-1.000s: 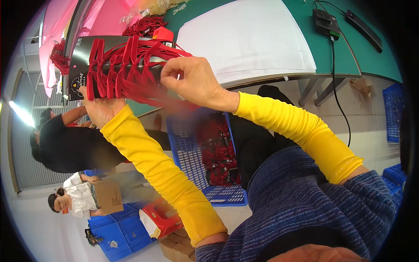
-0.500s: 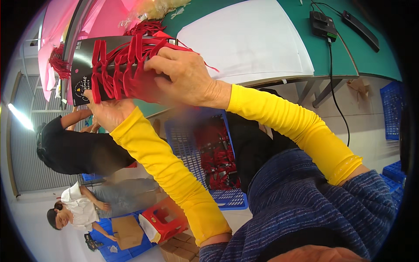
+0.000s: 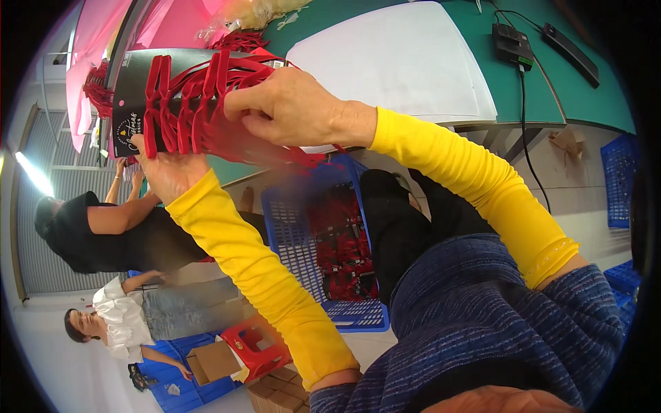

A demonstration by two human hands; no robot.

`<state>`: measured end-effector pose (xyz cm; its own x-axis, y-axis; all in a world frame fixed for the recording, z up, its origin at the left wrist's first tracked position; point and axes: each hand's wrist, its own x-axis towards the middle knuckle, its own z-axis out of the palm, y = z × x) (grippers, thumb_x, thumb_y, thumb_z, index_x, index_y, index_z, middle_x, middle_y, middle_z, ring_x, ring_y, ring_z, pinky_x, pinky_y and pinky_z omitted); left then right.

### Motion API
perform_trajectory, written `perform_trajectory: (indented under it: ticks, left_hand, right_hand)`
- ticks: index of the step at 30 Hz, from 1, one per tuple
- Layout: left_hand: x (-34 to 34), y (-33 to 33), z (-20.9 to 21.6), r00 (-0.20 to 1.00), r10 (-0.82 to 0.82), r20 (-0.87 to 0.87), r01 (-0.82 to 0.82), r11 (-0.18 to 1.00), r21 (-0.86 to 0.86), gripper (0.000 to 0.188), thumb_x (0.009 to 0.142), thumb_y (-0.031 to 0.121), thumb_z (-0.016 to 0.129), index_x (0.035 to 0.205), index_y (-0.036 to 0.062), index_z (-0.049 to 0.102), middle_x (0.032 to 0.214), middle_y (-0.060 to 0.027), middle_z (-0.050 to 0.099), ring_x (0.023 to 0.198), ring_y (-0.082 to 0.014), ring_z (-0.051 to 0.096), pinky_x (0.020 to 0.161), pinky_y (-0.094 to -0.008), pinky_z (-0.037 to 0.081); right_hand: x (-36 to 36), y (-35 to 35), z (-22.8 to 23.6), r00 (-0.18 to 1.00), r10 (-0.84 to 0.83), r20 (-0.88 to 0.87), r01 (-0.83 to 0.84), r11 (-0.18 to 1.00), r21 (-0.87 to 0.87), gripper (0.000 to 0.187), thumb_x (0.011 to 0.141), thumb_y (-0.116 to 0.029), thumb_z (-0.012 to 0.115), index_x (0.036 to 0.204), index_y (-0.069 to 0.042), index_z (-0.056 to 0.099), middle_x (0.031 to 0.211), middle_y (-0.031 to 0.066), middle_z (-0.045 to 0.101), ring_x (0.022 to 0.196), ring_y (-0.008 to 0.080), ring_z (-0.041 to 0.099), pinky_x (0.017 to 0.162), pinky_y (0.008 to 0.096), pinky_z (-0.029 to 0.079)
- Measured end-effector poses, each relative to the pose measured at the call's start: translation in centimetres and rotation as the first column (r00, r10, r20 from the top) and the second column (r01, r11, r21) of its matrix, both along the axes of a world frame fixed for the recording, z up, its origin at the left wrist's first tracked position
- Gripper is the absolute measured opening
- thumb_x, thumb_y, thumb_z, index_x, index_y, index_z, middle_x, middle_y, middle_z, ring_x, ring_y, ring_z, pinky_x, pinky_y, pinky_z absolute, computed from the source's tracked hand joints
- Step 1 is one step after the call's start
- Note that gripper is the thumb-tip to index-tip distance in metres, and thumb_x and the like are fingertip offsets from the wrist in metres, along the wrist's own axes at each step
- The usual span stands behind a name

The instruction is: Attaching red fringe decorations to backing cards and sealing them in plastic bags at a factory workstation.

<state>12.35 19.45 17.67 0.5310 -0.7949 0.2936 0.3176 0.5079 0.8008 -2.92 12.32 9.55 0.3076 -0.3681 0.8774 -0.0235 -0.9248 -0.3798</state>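
Note:
A black printed card (image 3: 129, 89) with a row of red velvet bows (image 3: 184, 113) is held over the table's near left edge. My left hand (image 3: 173, 175) grips its lower left edge, thumb on the front and the other fingers behind, largely hidden. My right hand (image 3: 292, 107) is at the card's right part, with thumb and forefinger pinched on a red bow. Long red ribbon tails hang below that hand, partly blurred. Yellow sleeves cover both forearms.
White paper sheets (image 3: 385, 62) lie on the green table (image 3: 516, 103), near a black power adapter (image 3: 511, 45). Below stands a blue crate (image 3: 292, 234) of red carded pieces. Two people are at the left, near a red stool (image 3: 258, 347) and cartons (image 3: 279, 392).
My right hand stays pinched at the bow and has shifted slightly, its ribbon tails now swinging further right. The person in black has leaned left; the one in white has turned.

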Motion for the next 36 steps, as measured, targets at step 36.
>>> perform_trajectory:
  ticks: [36]
  left_hand:
    - [-1.6,-0.7,3.1,0.987,0.089,0.135,-0.082,0.995,-0.051,0.052,0.091,0.044,0.045,0.124,0.0036,0.047,0.123,-0.0137,0.054,0.115,-0.0339,0.049,0.097,-0.0531,0.039]
  right_hand:
    - [-1.1,2.0,-3.9,0.916,0.071,0.395,-0.264,0.848,0.459,0.029,0.075,-0.015,0.066,0.098,0.0,0.057,0.093,0.0095,0.064,0.082,0.0166,0.062,0.073,0.0305,0.05]
